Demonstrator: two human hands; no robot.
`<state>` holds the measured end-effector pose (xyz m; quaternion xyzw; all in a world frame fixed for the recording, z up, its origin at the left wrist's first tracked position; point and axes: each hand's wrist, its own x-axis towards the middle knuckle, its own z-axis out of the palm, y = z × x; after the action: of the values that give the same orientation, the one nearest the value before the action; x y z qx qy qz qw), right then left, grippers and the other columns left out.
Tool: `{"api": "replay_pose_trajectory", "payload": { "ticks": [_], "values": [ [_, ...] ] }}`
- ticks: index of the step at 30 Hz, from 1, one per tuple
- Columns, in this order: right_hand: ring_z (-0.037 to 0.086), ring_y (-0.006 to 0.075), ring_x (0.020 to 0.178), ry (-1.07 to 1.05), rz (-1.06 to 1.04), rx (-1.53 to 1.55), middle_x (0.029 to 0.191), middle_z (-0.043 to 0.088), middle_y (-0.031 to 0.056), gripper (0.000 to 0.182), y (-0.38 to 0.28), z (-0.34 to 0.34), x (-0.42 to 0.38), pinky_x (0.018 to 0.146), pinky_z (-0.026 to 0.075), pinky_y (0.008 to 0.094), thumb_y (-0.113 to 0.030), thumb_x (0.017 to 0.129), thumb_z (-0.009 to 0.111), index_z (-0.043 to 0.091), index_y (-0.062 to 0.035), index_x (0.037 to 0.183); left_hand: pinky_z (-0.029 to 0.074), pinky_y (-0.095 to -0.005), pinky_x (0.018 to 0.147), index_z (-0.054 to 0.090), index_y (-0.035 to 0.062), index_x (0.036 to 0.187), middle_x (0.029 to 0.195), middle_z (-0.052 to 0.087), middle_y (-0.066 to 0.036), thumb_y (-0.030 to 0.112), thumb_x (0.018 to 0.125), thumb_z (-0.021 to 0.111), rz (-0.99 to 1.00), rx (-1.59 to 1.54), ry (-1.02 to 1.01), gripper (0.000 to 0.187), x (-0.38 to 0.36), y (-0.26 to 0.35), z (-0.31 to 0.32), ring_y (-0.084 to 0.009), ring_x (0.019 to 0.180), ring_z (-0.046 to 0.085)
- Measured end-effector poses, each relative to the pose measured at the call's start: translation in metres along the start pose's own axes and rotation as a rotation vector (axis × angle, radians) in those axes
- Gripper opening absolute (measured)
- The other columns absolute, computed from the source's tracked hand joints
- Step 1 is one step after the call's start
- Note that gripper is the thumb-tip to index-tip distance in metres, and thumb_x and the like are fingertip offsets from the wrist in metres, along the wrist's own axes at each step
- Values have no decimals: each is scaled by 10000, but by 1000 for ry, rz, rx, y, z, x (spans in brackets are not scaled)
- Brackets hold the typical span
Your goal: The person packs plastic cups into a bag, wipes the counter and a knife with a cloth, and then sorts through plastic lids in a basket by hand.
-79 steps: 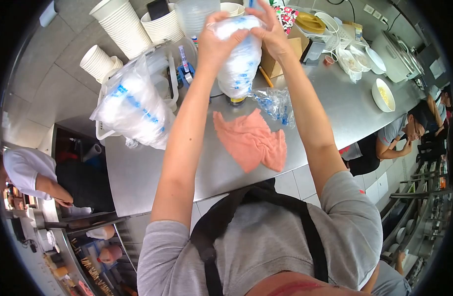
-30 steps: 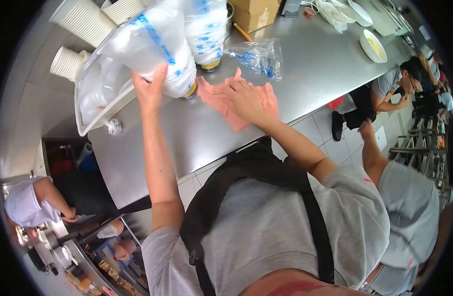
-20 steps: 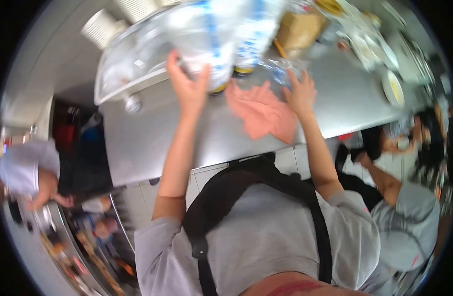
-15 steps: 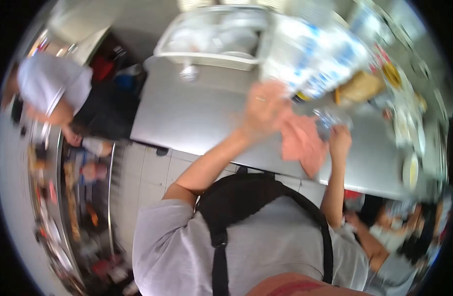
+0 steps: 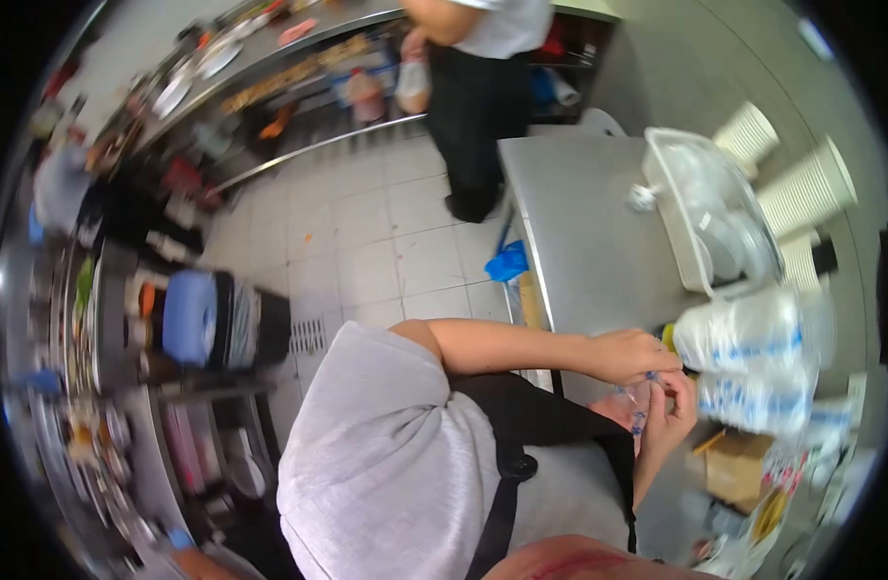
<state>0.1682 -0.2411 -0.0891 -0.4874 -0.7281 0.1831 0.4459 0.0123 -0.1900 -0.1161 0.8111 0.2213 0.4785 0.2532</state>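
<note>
The clear plastic wrap with blue print (image 5: pixel 640 398) is held in both hands in front of the apron, at the near edge of the desk (image 5: pixel 589 232). The grip of the left hand (image 5: pixel 629 356) is closed, its fingertips pinched on the upper part of the wrap; the grip of the right hand (image 5: pixel 670 414) is curled shut on the same wrap, just beside the left. In the preceding frame the wrap was spread on the desk under the right hand alone, while the left hand was held over the pink cloth — both hands have since been brought together. Pink material (image 5: pixel 610 406) is seen below the left forearm; whether it is the cloth cannot be confirmed. The view has been swung sharply to the left, so that the floor (image 5: pixel 366 242) and a blue-topped bin (image 5: pixel 190 317) are now shown. Two wrapped white stacks (image 5: pixel 739 333) are noted lying side by side in the view, near the hands, and beyond them a white basket (image 5: pixel 678 217) filled with clear containers. A cardboard box (image 5: pixel 739 469) and a yellow stick (image 5: pixel 710 442) are found on the other side of the stacks. A co-worker in dark trousers (image 5: pixel 468 116) is observed past the desk's far end.
</note>
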Motion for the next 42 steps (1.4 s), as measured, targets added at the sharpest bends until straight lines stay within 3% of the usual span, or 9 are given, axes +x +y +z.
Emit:
{"api": "replay_pose_trajectory", "payload": {
  "ticks": [2,5,7,12,20,24,29,37,42],
  "values": [
    [516,133,735,-93,-202,-50,880,545,48,347,5,1,12,633,392,211,-3,709,631,556,-24,1047,462,-379,756,532,42,1061,921,584,-167,-9,641,546,-185,3,-3,423,-8,1,-19,-353,850,555],
    [490,132,788,-336,204,23,830,508,24,769,-6,1,28,694,400,245,-64,636,667,332,-48,1328,459,-316,683,565,46,996,847,587,-89,-12,690,532,-329,-249,283,314,-23,-5,-43,-221,782,565],
    [489,121,781,-439,209,251,840,505,25,775,-19,21,35,685,404,231,-42,635,657,321,-52,1334,416,-227,632,580,56,936,803,547,12,59,807,547,-638,-674,432,133,-32,12,-69,-58,751,491],
    [514,100,739,-587,201,604,920,522,40,624,-61,94,46,639,426,211,29,694,589,362,-30,1273,412,-221,673,571,58,898,838,550,11,163,863,570,-576,-868,620,110,-68,34,-92,-61,780,492],
    [526,91,783,-566,-123,707,874,557,22,214,-114,229,52,685,433,214,63,715,553,557,-9,916,462,-271,719,502,104,1060,1118,468,-60,273,851,576,-521,154,737,279,-172,76,-188,-159,872,534],
    [564,167,792,-631,-435,801,869,579,75,248,-181,307,32,718,447,272,98,653,556,586,-3,878,494,-313,667,433,109,1142,1051,521,-71,283,874,553,-522,-1192,826,342,-250,106,-243,-167,825,575],
    [519,264,868,-928,-1079,413,1010,540,137,367,-256,377,9,757,441,330,13,623,630,614,-56,983,493,-294,661,475,101,1053,918,566,-51,99,819,597,-691,-594,1211,263,-366,107,-276,-152,796,577],
    [524,307,938,-1333,-937,155,1061,518,140,393,-257,492,39,810,435,340,-60,664,678,588,-59,1046,471,-277,659,526,33,969,820,588,-55,-58,641,646,-927,222,1735,361,-558,137,-349,-134,762,566],
    [536,330,952,-1476,-869,-268,1026,540,146,357,-232,566,90,817,446,381,-158,718,674,589,-80,1056,446,-313,692,562,52,829,740,584,-90,-11,633,610,-1555,1037,1640,211,-643,147,-401,-199,737,580]
  ]
}}
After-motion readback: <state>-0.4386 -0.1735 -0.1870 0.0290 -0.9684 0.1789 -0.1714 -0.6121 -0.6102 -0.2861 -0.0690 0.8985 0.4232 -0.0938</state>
